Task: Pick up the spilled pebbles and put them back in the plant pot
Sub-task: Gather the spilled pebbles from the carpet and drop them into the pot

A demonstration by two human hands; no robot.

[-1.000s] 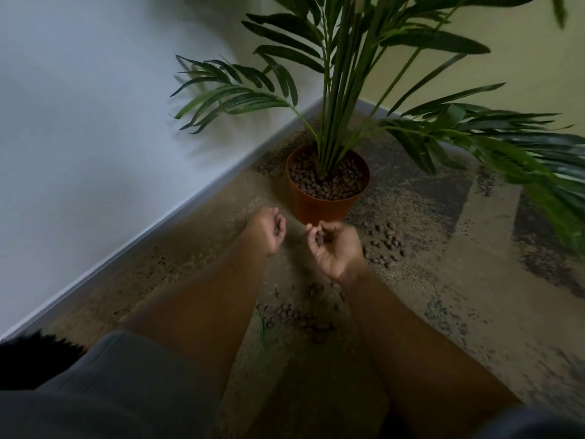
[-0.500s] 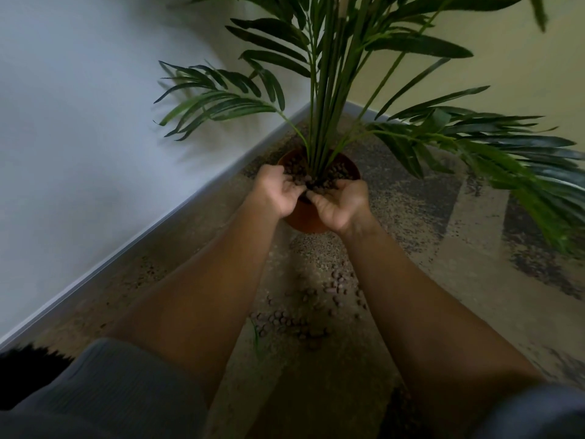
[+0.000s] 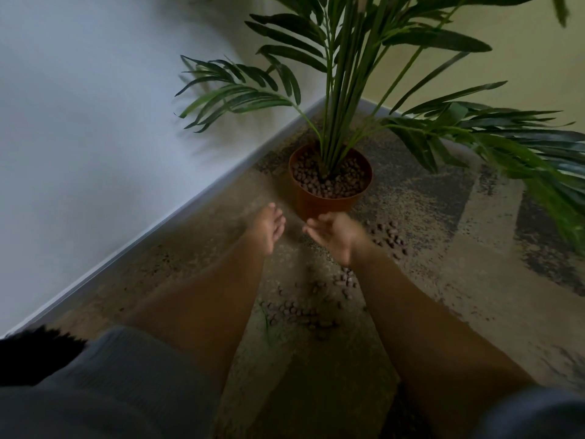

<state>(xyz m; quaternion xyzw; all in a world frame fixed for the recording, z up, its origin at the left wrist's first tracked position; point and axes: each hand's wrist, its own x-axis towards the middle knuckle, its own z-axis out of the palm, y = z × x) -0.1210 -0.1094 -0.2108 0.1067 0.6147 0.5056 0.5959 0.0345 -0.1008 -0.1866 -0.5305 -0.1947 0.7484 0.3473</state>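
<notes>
Both hands hover just in front of the plant pot (image 3: 329, 202) — left hand (image 3: 268, 229) and right hand (image 3: 332, 237) loosely spread, holding nothing. Spilled pebbles (image 3: 297, 310) lie on the rug (image 3: 411, 274) — 2 patches, between the forearms and right of the pot.

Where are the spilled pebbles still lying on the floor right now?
In the head view, one patch of pebbles lies right of the plant pot's base; another lies nearer, between the forearms.

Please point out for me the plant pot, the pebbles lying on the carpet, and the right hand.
plant pot (image 3: 319, 204): head view, on its orange front wall.
spilled pebbles (image 3: 292, 308): head view, on the cluster between the forearms.
right hand (image 3: 332, 237): head view, on the open palm.
</notes>
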